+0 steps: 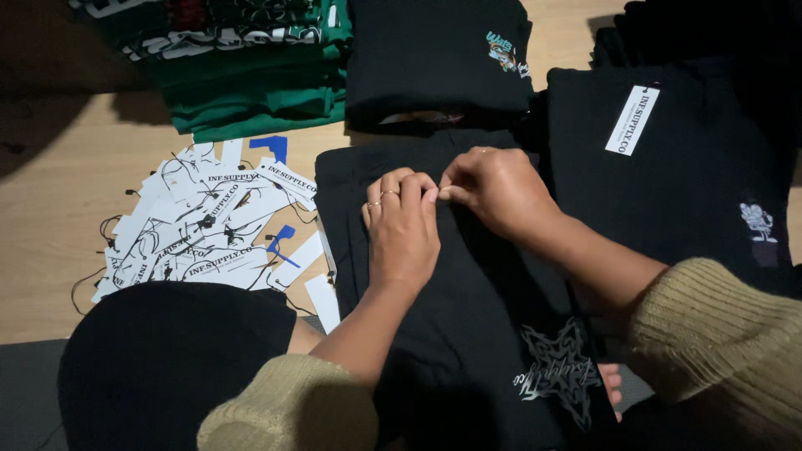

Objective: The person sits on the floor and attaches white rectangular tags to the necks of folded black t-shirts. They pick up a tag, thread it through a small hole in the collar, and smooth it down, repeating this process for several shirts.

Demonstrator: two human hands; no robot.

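At the centre of the frame the left hand [403, 230] and the right hand [494, 190] are brought together, fingertips almost touching, and both are pinched on the upper edge of a black folded garment [468, 301]; whether something small is held between the fingers cannot be told. Rings are worn on the left hand, and both wrists are covered by beige knitted sleeves [710, 334] at the bottom of the frame. The garment is laid flat in the middle of the wooden bench [50, 209], running from centre to lower right, and a pale star-shaped print [561, 374] is seen near its lower end. Just to the left, a loose heap of white hang tags [200, 225] with black strings is spread on the bench, with a few blue pieces among them. At the upper left a stack of green folded garments [251, 75] is placed, and beside it, at the upper centre, a stack of black garments [439, 58] with a small coloured print. At the right another black garment [668, 175] is laid, with a white tag [631, 119] on it. A dark rounded shape [159, 359] fills the lower left.
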